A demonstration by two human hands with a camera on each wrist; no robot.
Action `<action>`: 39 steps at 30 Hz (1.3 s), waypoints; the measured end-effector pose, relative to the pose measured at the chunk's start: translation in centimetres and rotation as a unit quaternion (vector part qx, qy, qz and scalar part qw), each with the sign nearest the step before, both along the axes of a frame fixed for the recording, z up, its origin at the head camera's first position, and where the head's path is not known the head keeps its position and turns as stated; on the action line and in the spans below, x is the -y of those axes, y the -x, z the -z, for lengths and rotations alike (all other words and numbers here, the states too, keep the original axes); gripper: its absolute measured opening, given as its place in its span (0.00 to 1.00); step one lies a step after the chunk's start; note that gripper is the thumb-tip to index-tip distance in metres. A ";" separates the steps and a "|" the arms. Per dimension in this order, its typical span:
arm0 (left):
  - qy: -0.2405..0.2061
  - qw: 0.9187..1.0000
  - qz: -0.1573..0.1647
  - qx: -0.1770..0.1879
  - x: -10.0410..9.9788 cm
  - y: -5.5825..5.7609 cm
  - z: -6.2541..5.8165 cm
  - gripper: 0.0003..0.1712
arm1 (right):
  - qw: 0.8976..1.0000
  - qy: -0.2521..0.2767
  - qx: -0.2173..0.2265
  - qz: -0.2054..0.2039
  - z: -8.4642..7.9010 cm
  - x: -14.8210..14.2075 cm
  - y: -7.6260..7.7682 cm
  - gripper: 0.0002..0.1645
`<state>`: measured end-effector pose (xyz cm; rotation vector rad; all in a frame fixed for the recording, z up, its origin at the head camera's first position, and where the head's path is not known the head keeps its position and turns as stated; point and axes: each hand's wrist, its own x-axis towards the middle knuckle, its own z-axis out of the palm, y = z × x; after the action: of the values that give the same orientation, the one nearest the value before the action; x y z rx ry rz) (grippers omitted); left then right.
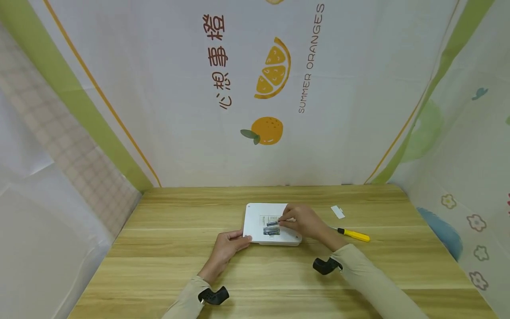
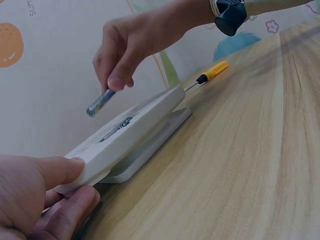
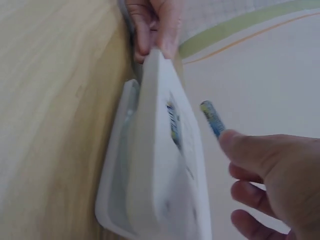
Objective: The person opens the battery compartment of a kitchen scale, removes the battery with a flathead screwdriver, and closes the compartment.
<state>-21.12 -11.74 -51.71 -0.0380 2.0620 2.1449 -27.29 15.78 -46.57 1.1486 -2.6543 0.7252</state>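
A flat white device (image 1: pixel 253 219) with a battery compartment in its upturned face lies on the table, its underside plate (image 3: pixel 116 185) against the wood. My left hand (image 1: pixel 227 248) grips the device's near left corner, thumb on top and fingers beneath. Between thumb and fingers my right hand (image 1: pixel 303 219) pinches a small cylindrical battery (image 2: pixel 100 103), one end sticking out. It is held above the device, apart from it in both wrist views. Another battery (image 3: pixel 173 125) sits in the compartment. The compartment's inside is only partly visible.
To the right lies a screwdriver (image 1: pixel 356 235) with a yellow and black handle. Beyond it is a small white rectangular piece (image 1: pixel 338 212), perhaps the compartment's cover. A printed cloth (image 1: pixel 191 146) hangs along the wooden table's (image 1: pixel 179 221) back edge.
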 end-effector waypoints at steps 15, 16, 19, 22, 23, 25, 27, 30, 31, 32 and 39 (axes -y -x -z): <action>-0.001 1.000 -0.012 0.004 -0.1 -0.1 -0.4 0.25 | 0.991 0.065 0.045 0.112 -0.7 -7.8 1.7 0.09; 0.000 1.000 -0.013 0.004 -0.1 -0.1 -0.4 0.25 | 0.990 0.063 0.048 0.115 -0.5 -8.3 1.9 0.09; 0.001 1.000 -0.014 0.001 -0.1 0.0 -0.2 0.26 | 0.989 0.055 0.051 0.125 0.5 -9.6 2.5 0.08; 0.003 1.000 -0.012 -0.002 -0.1 0.0 -0.1 0.26 | 0.991 0.049 0.042 0.120 1.5 -10.4 3.1 0.06; 0.001 1.000 -0.010 -0.001 -0.1 0.0 0.0 0.26 | 0.991 0.049 0.037 0.116 1.9 -10.6 3.2 0.05; -0.001 1.000 -0.007 -0.002 -0.1 0.0 0.1 0.27 | 0.992 0.048 0.035 0.111 2.5 -10.9 3.5 0.03; -0.003 1.000 -0.003 -0.004 0.0 0.1 0.2 0.28 | 0.993 0.050 0.038 0.103 3.0 -11.0 3.7 0.03; -0.004 1.000 -0.002 -0.002 0.0 0.1 0.2 0.27 | 0.993 0.053 0.049 0.098 3.5 -11.1 3.8 0.03; -0.003 1.000 -0.002 -0.002 0.0 0.1 0.2 0.27 | 0.993 0.054 0.054 0.095 3.6 -11.1 3.8 0.02; -0.003 1.000 -0.003 0.001 0.0 0.1 0.2 0.27 | 0.993 0.050 0.054 0.095 3.7 -11.0 3.9 0.02; -0.004 1.000 -0.002 -0.003 0.0 0.0 0.1 0.27 | 0.992 0.007 0.061 0.112 4.2 -10.9 3.8 0.03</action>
<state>-21.10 -11.76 -51.78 -0.0346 2.0587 2.1566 -31.09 26.73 -50.78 0.8068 -2.8125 0.7927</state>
